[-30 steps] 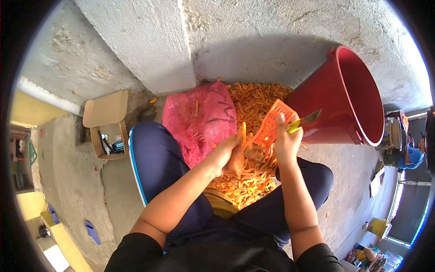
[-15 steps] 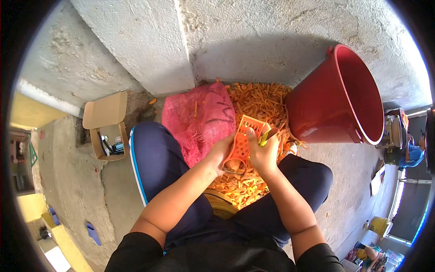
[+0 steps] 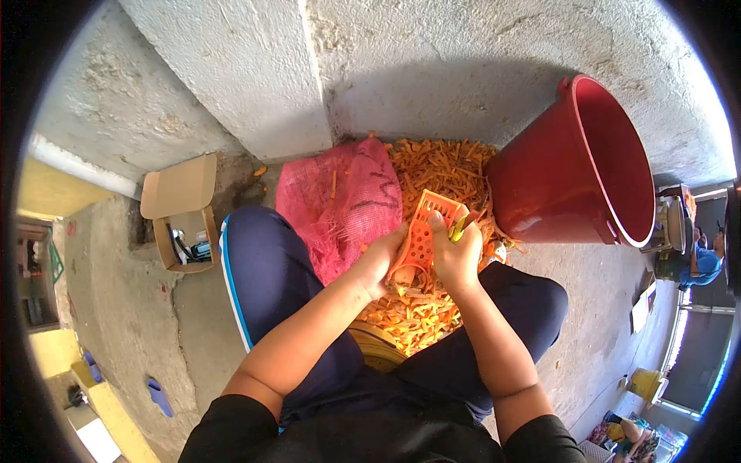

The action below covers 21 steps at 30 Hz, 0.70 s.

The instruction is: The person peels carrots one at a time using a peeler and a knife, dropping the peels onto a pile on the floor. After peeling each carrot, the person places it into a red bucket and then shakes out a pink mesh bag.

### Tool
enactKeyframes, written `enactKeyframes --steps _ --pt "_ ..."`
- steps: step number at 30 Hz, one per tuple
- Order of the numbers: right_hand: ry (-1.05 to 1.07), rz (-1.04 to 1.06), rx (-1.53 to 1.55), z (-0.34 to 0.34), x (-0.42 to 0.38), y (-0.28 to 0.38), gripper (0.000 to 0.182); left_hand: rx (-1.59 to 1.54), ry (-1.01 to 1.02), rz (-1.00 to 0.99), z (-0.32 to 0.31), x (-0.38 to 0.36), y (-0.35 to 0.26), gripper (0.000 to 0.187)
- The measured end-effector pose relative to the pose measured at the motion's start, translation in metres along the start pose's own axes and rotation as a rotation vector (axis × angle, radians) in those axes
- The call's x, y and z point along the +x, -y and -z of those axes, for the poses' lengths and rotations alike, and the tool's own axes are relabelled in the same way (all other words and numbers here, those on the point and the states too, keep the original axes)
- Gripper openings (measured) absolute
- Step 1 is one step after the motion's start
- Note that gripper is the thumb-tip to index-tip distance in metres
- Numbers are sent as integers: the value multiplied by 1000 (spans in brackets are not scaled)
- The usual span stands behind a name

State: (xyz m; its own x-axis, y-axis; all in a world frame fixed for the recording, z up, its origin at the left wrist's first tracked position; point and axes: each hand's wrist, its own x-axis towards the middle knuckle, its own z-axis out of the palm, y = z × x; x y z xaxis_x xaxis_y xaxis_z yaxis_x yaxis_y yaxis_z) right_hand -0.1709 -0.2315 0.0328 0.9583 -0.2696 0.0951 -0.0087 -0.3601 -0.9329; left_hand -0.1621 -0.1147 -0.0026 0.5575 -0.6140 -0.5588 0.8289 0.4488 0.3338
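Between my two hands is a small orange plastic basket (image 3: 421, 241) with slots and round holes, tilted over my lap. My left hand (image 3: 380, 262) closes around its left side. On the right side, my right hand (image 3: 457, 255) grips it with the thumb along the wall. A yellow-green-handled tool (image 3: 458, 229) with a brownish end sticks out of that same hand; its working end is unclear. A rounded orange-brown piece (image 3: 403, 275) shows at the basket's near end. Below and behind lies a heap of orange peelings (image 3: 436, 166).
A pink mesh sack (image 3: 336, 201) lies left of the peelings. To the right, a large red bucket (image 3: 540, 181) leans by the wall. A yellow tub (image 3: 374, 349) sits between my legs, and an open cardboard box (image 3: 185, 251) stands left. Another person (image 3: 706, 262) is at far right.
Both hands and the basket have shifted slightly to the right and a little upward. The tool remains in my right hand.
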Motion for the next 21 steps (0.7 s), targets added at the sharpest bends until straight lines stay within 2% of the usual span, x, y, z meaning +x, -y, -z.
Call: enactKeyframes --steps 4,7,9,10,11,12,13,14,15,17,20,21 --pt "-18 51 -57 0 2 -1 17 34 16 9 -3 -1 -3 36" --pt "-33 -74 -90 3 7 -3 18 -24 69 26 3 4 0 36" --pt "-120 53 -122 3 9 -9 20 -34 52 33 0 5 -2 37" --pt "-162 117 -137 2 12 -14 22 14 129 81 10 6 1 38" --pt "-313 146 -143 8 26 -24 26 62 205 128 29 8 7 39" --pt "-383 59 -97 23 41 -26 23 109 283 175 38 8 12 40" --pt "-444 21 -85 36 55 -39 18 215 92 145 17 -4 12 42" --pt "-485 84 -190 47 63 -48 16 196 158 128 17 -3 11 43" --pt "-512 80 -149 52 68 -47 16 174 222 110 19 -3 9 44" --pt "-521 -56 24 58 65 -41 15 122 222 108 19 -3 2 44" --pt "-479 -49 304 48 56 -23 18 135 64 123 18 -2 -1 42" --pt "-415 -30 292 44 51 -19 18 167 6 123 19 -1 -1 42"
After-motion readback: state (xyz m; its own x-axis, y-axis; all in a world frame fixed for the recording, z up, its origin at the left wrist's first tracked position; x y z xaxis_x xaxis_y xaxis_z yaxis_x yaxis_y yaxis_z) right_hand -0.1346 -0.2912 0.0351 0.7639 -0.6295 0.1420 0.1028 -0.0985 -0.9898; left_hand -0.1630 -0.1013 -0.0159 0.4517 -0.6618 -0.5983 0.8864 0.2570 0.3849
